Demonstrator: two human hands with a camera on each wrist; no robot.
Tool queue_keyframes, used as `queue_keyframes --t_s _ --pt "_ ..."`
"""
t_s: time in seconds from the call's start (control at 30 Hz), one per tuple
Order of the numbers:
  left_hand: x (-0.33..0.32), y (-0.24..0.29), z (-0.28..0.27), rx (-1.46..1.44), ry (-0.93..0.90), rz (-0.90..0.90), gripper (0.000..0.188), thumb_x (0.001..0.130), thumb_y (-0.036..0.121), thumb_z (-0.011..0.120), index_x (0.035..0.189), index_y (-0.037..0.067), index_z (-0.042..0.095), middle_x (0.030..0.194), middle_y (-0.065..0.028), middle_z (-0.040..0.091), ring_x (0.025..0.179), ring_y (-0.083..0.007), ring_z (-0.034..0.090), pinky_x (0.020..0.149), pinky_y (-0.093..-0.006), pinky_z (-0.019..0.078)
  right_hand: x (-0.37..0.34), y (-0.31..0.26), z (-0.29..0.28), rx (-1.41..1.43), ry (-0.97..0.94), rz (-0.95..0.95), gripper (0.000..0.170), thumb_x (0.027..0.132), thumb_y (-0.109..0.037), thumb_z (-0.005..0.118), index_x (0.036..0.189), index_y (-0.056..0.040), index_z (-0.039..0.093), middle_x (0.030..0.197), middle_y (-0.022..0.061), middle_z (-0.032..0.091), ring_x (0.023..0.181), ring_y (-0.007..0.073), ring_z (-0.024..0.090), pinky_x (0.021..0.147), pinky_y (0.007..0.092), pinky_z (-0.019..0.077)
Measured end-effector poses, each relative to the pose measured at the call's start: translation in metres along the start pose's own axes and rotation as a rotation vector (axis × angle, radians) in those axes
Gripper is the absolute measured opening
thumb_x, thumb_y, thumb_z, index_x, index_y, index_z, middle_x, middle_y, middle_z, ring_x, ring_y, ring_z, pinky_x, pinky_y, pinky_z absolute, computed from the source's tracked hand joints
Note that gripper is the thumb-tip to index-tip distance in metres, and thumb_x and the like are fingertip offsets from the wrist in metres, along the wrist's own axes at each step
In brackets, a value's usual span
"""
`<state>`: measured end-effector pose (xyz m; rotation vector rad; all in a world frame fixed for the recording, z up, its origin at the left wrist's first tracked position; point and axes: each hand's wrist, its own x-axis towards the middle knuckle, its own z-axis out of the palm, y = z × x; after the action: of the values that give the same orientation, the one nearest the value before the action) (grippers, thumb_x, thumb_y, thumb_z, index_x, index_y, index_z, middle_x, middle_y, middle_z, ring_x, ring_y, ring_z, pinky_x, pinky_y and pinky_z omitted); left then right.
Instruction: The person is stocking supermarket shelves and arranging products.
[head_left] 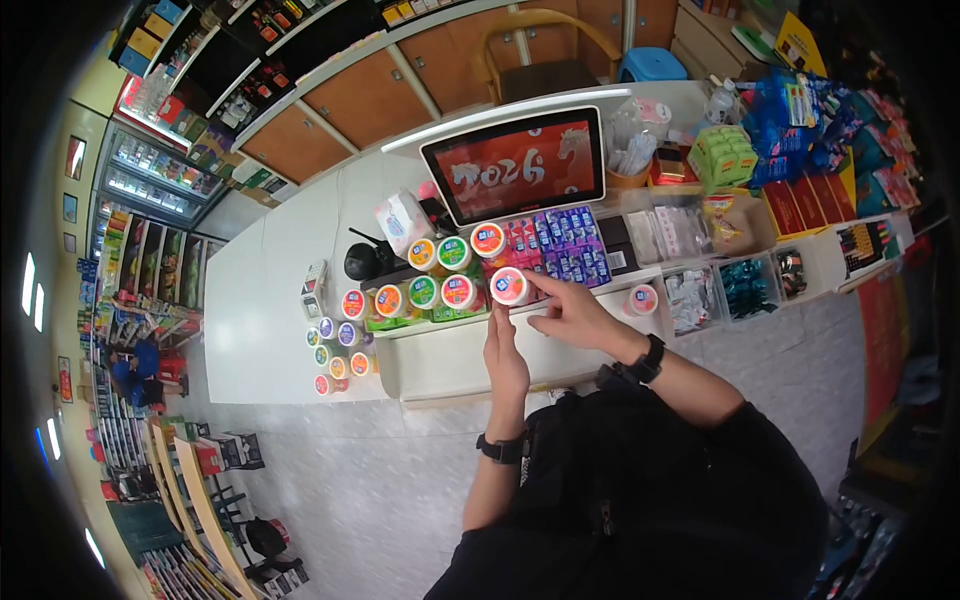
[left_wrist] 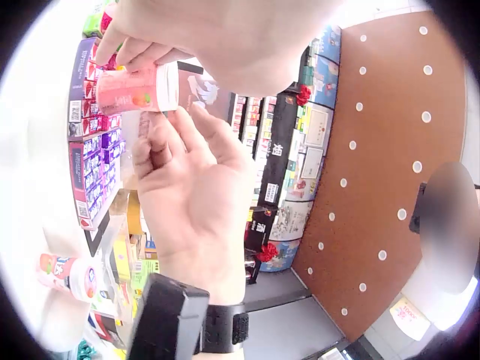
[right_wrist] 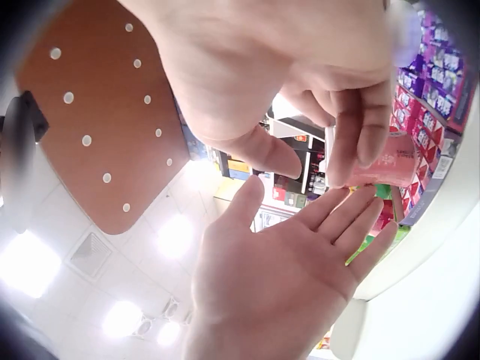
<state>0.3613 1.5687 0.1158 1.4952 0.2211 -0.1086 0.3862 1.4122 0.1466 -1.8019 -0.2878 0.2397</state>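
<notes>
A pink gum tub (head_left: 510, 287) with a white lid stands at the counter's front ledge, between both hands. My left hand (head_left: 507, 365) has its fingers straight, their tips right at the tub's near side. From the right, my right hand (head_left: 582, 316) reaches the tub with an extended index finger at the lid's edge; its other fingers are loosely bent. The left wrist view shows the tub's pink body (left_wrist: 124, 91) lying between the fingertips of the two hands. Several more gum tubs (head_left: 424, 293) with coloured labels stand in rows just left of it.
Behind the tub lie purple and red gum packs (head_left: 565, 245) in display boxes, below a screen (head_left: 515, 165). Another pink tub (head_left: 641, 300) stands to the right. Smaller tubs (head_left: 340, 367) cluster at the left, beside a card terminal (head_left: 314, 290). Clear bins (head_left: 748, 290) line the right side.
</notes>
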Motion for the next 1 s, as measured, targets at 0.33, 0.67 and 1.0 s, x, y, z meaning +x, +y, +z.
queue_keyframes --t_s 0.33,0.67,1.0 --pt "-0.045 0.017 0.032 0.221 -0.435 -0.082 0.068 0.104 0.047 0.032 0.135 -0.010 0.046 0.136 -0.0246 0.052 0.131 -0.0299 0.046 0.111 -0.0410 0.0329 -0.106 0.022 -0.050 0.179 0.145 0.093 0.056 0.084 -0.009 0.068 0.134 0.0063 0.048 0.118 0.0172 0.066 0.099 0.0135 0.067 0.081 0.0254 0.0527" --pt "-0.052 -0.020 0.084 0.303 -0.794 -0.456 0.078 0.099 0.055 0.043 0.139 -0.012 0.040 0.142 -0.0250 0.045 0.137 -0.0285 0.038 0.114 -0.0328 0.0248 -0.175 0.074 -0.075 0.459 0.167 0.339 0.040 0.089 -0.002 0.063 0.128 0.0041 0.055 0.121 0.0089 0.063 0.109 0.0136 0.061 0.094 0.0269 0.0485" --pt "-0.060 -0.036 0.113 0.223 -0.767 -0.490 0.080 0.095 0.044 0.057 0.147 -0.008 0.027 0.149 -0.0237 0.035 0.141 -0.0281 0.032 0.115 -0.0345 0.0232 -0.188 0.100 -0.092 0.544 0.208 0.311 0.052 0.082 0.001 0.067 0.132 0.0027 0.051 0.134 0.0120 0.055 0.124 0.0180 0.052 0.106 0.0322 0.0416"
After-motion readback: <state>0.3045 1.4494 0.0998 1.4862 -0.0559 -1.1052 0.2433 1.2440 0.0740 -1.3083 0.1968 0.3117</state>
